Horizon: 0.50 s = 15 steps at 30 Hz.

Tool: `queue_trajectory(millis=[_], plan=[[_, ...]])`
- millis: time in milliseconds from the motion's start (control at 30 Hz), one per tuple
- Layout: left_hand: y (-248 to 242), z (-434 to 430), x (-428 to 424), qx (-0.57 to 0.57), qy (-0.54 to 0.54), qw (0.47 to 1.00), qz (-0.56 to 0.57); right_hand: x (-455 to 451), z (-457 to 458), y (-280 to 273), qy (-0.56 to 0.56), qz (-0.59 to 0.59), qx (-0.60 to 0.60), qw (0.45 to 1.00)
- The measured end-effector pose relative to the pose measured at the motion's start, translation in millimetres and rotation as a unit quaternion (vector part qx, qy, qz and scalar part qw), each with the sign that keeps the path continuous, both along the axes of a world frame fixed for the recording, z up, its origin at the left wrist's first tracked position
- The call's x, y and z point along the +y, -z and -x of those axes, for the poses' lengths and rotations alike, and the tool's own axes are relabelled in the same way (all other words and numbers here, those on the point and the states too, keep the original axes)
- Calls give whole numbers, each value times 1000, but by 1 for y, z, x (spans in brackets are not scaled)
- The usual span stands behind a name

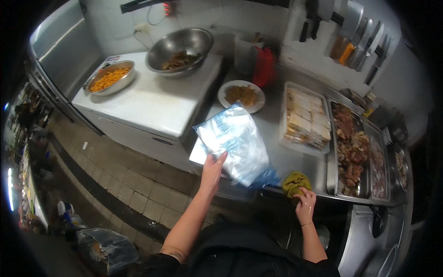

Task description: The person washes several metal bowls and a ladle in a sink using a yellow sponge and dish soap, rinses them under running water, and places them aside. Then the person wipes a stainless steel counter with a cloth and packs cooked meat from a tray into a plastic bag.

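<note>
My left hand [211, 173] grips the near edge of a clear plastic bag or wrap package [238, 145] with blue print, held over the steel counter [273, 133]. At the counter's front edge, my right hand [305, 204] pinches a bunched yellow-green cloth [296, 183]. Beyond the plastic package is a white plate [222, 98] of shredded brown food. To the right of the package stands a tray of wrapped pale blocks [304, 116]. What lies inside the plastic package cannot be told.
A steel pan [332, 173] of cooked meat stands at the right. On the white freezer top [152, 104] are a metal colander [197, 41] and a bowl of orange strips [110, 79]. Knives [358, 41] hang on the wall. A bagged bin [110, 247] stands at the lower left.
</note>
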<state>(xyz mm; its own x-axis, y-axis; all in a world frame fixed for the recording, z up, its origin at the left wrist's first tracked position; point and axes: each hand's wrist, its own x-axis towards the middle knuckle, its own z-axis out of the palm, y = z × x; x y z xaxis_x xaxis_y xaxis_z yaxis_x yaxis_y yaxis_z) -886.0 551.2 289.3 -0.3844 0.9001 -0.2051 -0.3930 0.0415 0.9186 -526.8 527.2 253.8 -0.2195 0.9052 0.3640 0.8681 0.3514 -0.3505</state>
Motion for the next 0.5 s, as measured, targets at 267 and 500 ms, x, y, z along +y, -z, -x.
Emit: queue_trajectory(millis=[267,500], plan=[[81,-15,-96,27,321,932,165,-37,-2,-37,101,155,208,960],[94,-3,-114,135,181,969,101,-29,-12,-84,-64,202,203,956]])
